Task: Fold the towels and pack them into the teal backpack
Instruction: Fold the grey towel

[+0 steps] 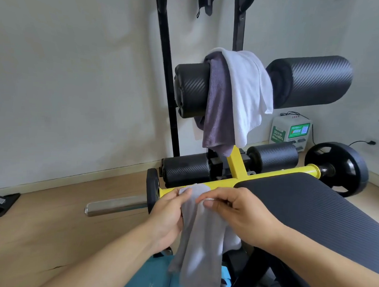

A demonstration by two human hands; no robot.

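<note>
Grey towel (pixel 199 236) — between both hands' grip

A light grey towel (pixel 199 236) hung vertically, its top edge pinched between two hands. A purple-grey towel (pixel 217 105) and a white towel (pixel 248 91) were draped, overlapping, over a foam roller. The teal backpack (pixel 151 277) lay below the grey towel.

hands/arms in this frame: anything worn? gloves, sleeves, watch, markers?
Nothing worn that shows. The left hand and right hand are bare, with no gloves, rings or tags visible. Both forearms are bare from wrist to the frame's lower edge: no sleeves, watch, straps or cables in view. Fingernails are short and unpainted where they show.
</note>
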